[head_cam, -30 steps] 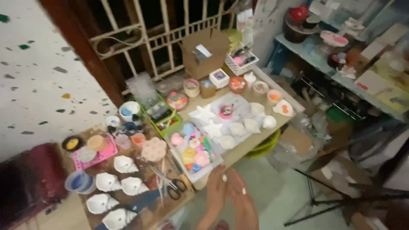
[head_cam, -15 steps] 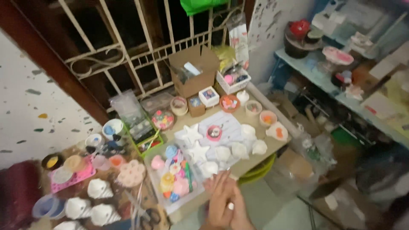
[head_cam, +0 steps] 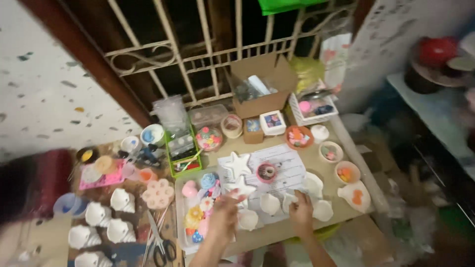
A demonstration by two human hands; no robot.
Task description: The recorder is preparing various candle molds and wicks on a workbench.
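Note:
My left hand (head_cam: 222,217) hovers with fingers apart over the right edge of a clear tray (head_cam: 181,232) of small colourful moulds, just below a white star cast (head_cam: 241,188). My right hand (head_cam: 301,212) rests at the lower edge of a printed paper sheet (head_cam: 287,170), its fingertips at a white shell-shaped cast (head_cam: 289,200); blur hides its grip. More white casts (head_cam: 270,203) lie between the hands. A second white star (head_cam: 238,164) and a pink ring (head_cam: 267,172) sit on the paper.
The tan table (head_cam: 277,231) holds small bowls (head_cam: 346,172), a cardboard box (head_cam: 260,89) and a green tray (head_cam: 183,154). Scissors (head_cam: 161,246) and white shell casts (head_cam: 121,200) lie on the left. A window grille (head_cam: 198,49) is behind, a shelf (head_cam: 435,113) stands at the right.
My hands were pressed together below the table edge; now they are apart and over the table, left at the tray, right at the white casts. The view has shifted left.

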